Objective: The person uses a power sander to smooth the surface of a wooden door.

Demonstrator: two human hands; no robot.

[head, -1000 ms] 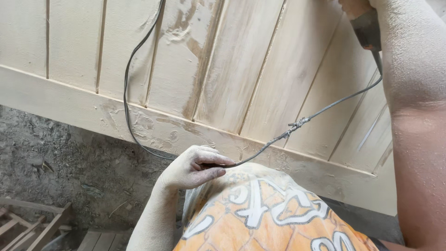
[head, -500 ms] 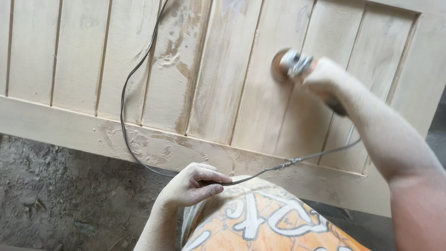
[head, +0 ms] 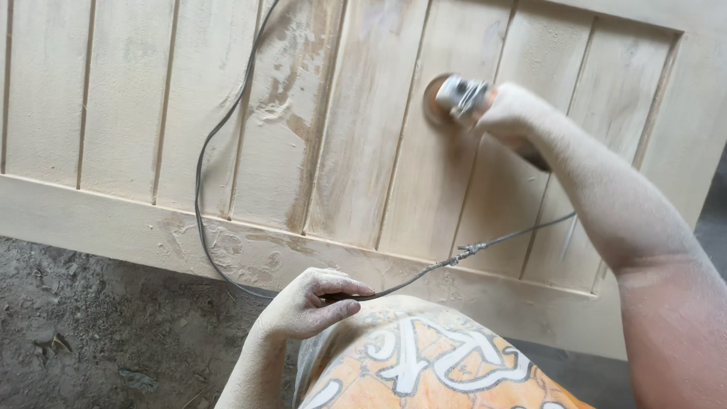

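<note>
Sander back on the pale panel, cable held clear

The right hand [head: 509, 113], which a second ago was up at the far right edge of view, has swung in and now presses the small grey disc sander [head: 453, 97] against a plank right of centre on the pale, dust-coated wooden board panel [head: 129, 129]; in the last half second it has slid slightly left and farther up that plank. Its fingers seem wrapped round the sander body, though dust and blur make the grip hard to read. The left hand [head: 309, 304] has hardly moved: near the orange printed shirt [head: 424, 371], its thumb and fingers pinch the thin grey power cable [head: 203, 189], which loops across the panel's left planks and runs right to the sander. The work appears to be a fresh pass over this plank.
</note>
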